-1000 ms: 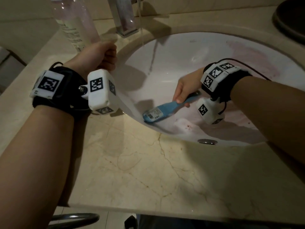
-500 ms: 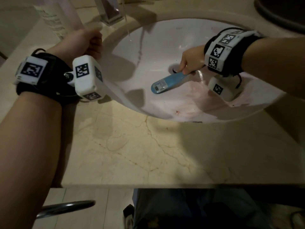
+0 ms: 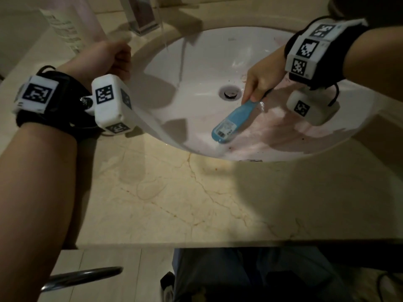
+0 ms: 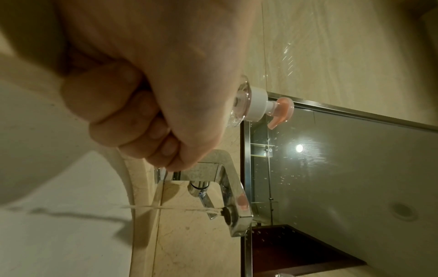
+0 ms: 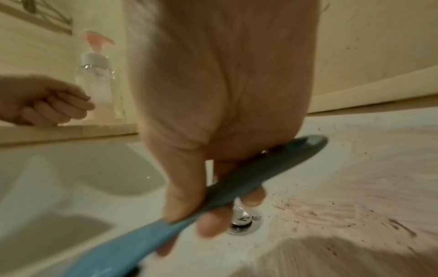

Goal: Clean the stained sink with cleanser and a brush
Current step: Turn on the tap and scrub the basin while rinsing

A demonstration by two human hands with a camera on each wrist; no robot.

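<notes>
My right hand (image 3: 259, 79) grips the handle of a blue brush (image 3: 231, 120), seen close in the right wrist view as brush (image 5: 213, 196). The brush head, with a white label on its back, lies against the near wall of the white sink (image 3: 205, 68). Pink smears and dark specks cover the sink's right and near sides. My left hand (image 3: 104, 59) is a fist holding nothing, resting on the counter at the sink's left rim. The clear cleanser bottle (image 3: 65, 25) with a pink pump (image 4: 279, 110) stands just behind it.
The chrome faucet (image 3: 141, 16) at the back runs a thin stream of water (image 3: 181, 62) into the bowl. The drain (image 3: 230, 93) sits left of my right hand. A marble counter (image 3: 196, 203) surrounds the sink; a metal bar (image 3: 82, 277) lies below its front edge.
The brush went from the near left of the bowl up beside the drain, then back down to the near wall. My left fist stayed by the bottle.
</notes>
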